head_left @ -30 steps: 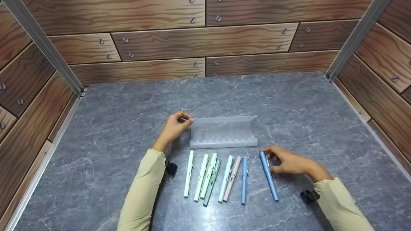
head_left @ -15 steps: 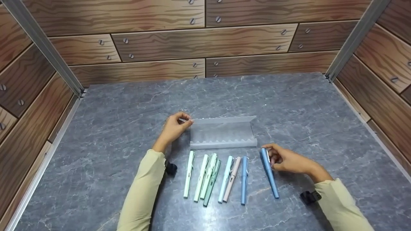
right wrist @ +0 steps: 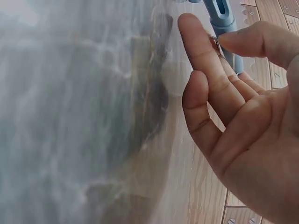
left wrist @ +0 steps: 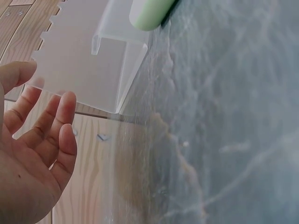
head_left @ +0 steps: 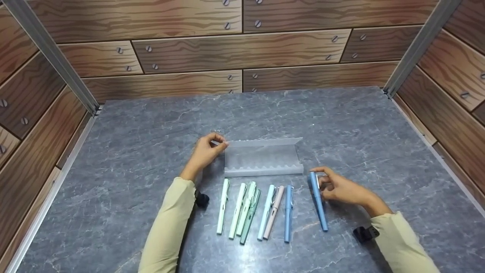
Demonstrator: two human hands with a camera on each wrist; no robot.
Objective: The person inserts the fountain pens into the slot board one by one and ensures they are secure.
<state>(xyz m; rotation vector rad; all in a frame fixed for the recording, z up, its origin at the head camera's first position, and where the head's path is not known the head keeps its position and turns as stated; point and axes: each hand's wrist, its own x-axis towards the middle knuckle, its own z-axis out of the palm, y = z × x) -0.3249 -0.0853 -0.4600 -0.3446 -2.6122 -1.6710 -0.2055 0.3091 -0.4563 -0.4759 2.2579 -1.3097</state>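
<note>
My left hand (head_left: 207, 151) pinches the far left corner of a frosted, see-through plastic tray (head_left: 261, 154) with a scalloped edge. In the left wrist view, thumb and index finger meet at the tray's edge (left wrist: 79, 60). My right hand (head_left: 343, 188) holds a blue pen (head_left: 318, 203) near its clipped cap, right of the tray. The thumb presses by the metal clip in the right wrist view, where the pen's (right wrist: 220, 18) barrel shows an oval window. A second blue pen (head_left: 288, 214) lies to its left.
In front of the tray lie several more pens: a pale green pen (head_left: 223, 206) at the left end, a dark green pen (head_left: 250, 218), a light blue pen (head_left: 266, 212) and a taupe pen (head_left: 273, 213). Wood-patterned walls (head_left: 242, 49) enclose the grey marbled table (head_left: 151, 125).
The blue pen in my right hand has shifted slightly away from me and stands a little straighter in the head view. My left hand and the tray have stayed in place.
</note>
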